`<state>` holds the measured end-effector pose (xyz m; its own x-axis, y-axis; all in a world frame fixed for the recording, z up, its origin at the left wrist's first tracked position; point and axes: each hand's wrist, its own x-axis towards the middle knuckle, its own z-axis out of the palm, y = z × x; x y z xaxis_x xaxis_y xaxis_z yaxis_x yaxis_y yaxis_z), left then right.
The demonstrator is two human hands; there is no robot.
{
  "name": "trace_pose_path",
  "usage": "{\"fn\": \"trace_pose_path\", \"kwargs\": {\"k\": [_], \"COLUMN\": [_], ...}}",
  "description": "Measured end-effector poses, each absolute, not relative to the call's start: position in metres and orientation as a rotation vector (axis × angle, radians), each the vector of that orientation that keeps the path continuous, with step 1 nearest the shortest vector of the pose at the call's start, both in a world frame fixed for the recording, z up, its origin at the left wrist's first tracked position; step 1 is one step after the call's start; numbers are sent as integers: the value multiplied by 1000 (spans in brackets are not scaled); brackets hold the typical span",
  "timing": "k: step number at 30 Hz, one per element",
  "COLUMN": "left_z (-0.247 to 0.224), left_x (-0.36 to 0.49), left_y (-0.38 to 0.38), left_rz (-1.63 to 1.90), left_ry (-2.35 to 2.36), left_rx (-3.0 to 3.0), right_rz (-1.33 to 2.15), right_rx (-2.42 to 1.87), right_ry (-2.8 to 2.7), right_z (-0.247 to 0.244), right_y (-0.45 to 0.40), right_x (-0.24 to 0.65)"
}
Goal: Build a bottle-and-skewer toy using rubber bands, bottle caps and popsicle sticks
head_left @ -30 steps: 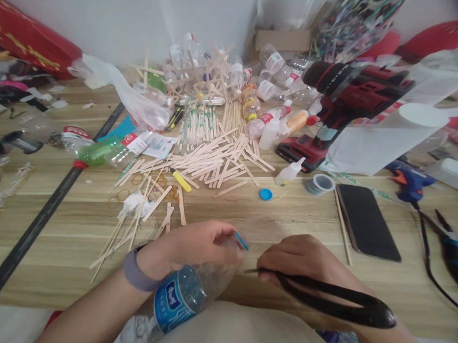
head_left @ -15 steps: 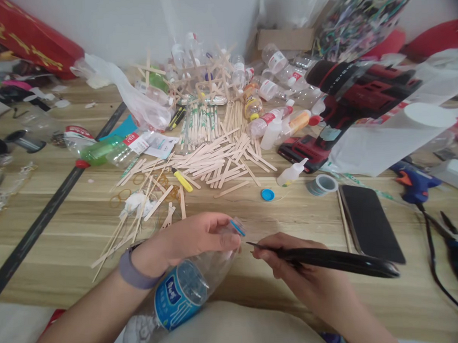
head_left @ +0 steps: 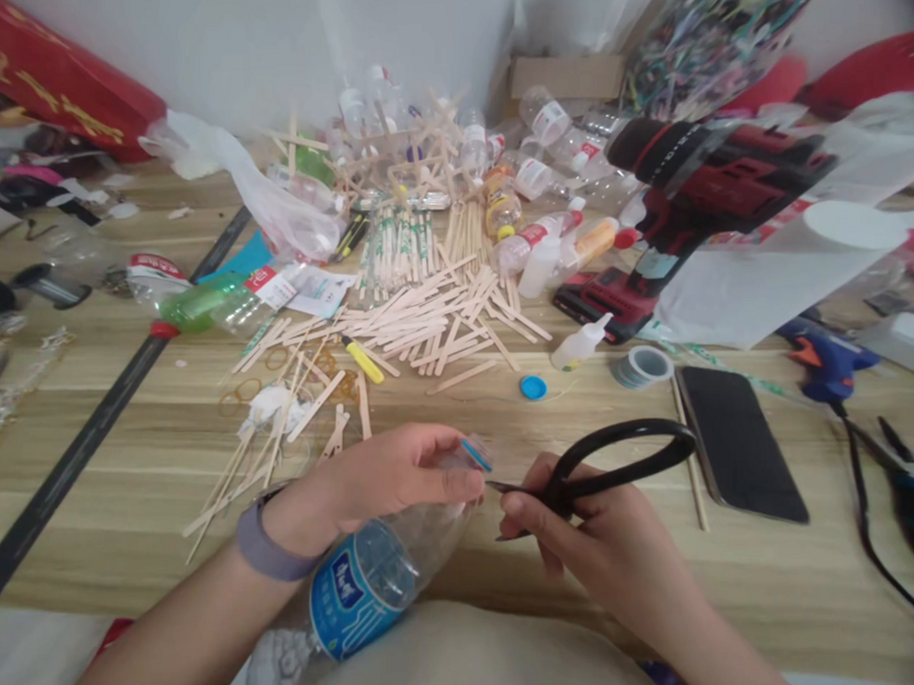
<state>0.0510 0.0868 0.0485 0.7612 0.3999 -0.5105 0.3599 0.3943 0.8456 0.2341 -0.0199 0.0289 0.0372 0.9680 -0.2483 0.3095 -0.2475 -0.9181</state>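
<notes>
Left hand [head_left: 409,476] grips a bottle [head_left: 361,588], right hand [head_left: 584,533] scissors [head_left: 561,490]

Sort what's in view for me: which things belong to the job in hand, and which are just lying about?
In hand:
- plastic bottle, its neck end in the left hand
- scissors, held open in the right hand

Apparently just about:
- drill
- phone
- glue gun
- wooden sticks
</notes>
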Motion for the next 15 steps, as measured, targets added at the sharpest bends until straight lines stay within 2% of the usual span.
{"fn": "trace_pose_path", "kwargs": {"k": [7, 11, 15], "left_z": [47, 44, 43], "left_x": [53, 56, 56], "left_y": [85, 83, 83], "left_rz": [15, 8, 9], "left_ry": [755, 697, 678], "left_rx": [1236, 1173, 1163], "right_rz": [1012, 775, 590], "right_rx": [-1751, -1852, -1760], "right_ry": [-1266, -1368, -1537], "right_z": [30, 25, 23], "right_y": [-21, -21, -19], "right_x": [230, 231, 235]}}
